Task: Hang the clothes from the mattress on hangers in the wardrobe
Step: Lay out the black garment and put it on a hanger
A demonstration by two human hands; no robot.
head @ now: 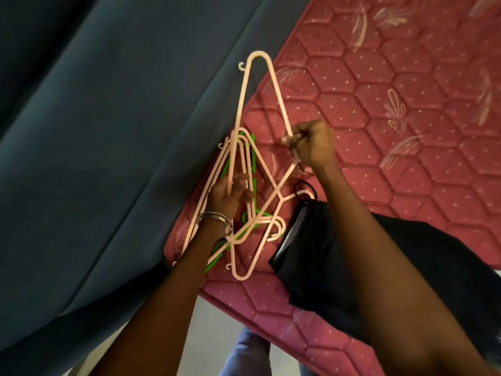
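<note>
A bundle of pale pink plastic hangers (245,169) with a green hanger (253,161) among them lies at the corner of the red quilted mattress (406,118). My left hand (229,194), a metal bangle on its wrist, has its fingers curled through the bundle's bars. My right hand (311,145) pinches the sloping arm of one large pink hanger (244,99), which sticks out above the others. A black folded garment (311,248) lies on the mattress under my right forearm, partly hidden by it.
A dark blue curtain (108,131) hangs along the left, touching the mattress edge. Pale floor (206,335) and my blue-trousered leg (249,354) show at the bottom. The mattress stretches away to the right.
</note>
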